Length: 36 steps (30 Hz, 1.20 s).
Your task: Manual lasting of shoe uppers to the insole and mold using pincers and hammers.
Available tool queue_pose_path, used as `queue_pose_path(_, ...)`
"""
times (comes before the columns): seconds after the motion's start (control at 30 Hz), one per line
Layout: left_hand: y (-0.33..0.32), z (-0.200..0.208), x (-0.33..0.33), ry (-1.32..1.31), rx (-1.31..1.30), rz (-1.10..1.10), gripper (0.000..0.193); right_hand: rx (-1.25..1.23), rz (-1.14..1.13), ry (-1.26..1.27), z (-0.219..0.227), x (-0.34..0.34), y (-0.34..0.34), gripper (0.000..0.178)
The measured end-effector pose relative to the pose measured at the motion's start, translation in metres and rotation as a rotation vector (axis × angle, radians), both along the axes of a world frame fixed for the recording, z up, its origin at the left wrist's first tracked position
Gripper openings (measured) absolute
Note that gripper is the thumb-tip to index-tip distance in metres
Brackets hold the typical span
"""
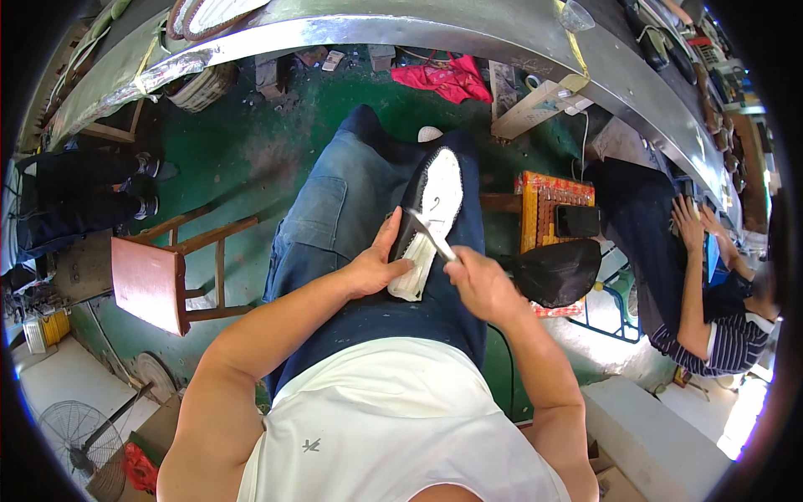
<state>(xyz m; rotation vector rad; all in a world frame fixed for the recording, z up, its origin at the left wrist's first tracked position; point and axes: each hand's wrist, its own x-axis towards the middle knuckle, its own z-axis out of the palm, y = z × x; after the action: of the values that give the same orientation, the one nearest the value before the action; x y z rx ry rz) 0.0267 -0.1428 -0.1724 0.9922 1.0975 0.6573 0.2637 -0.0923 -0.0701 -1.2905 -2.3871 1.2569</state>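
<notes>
A dark shoe lies sole-up across my thighs, its pale sole side facing me and dark stitching or pleats along the rim. My left hand grips it near the heel end, thumb over the pale underside and fingers along the dark edge. In my right hand is a hammer with a silvery shaft. Its head is at the shoe's middle, by the left rim; whether it touches cannot be made out.
A metal-edged workbench curves across the front. To my left stands a wooden stool; to my right, a chair with a beaded seat carries a phone and a black bag. A co-worker sits farther right.
</notes>
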Motion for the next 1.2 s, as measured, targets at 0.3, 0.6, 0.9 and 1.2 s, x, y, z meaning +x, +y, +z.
queue_pose_path(0.3,0.010,0.019,-0.021,-0.278,-0.107,0.167,0.091,-0.449,-0.443,0.271,-0.054,0.036,-0.024,0.054)
queue_pose_path(0.6,0.070,0.172,-0.033,-1.096,-0.062,0.324,0.069,-0.727,-0.574,0.396,-0.073,0.049,-0.029,0.052)
queue_pose_path(0.9,0.194,0.178,-0.039,-1.167,-0.159,0.302,0.074,-0.716,-0.603,0.407,-0.074,0.049,-0.019,0.052)
queue_pose_path(1.2,0.280,0.191,-0.026,-0.970,-0.074,0.457,0.068,-0.797,-0.611,0.393,-0.083,0.058,-0.006,0.056)
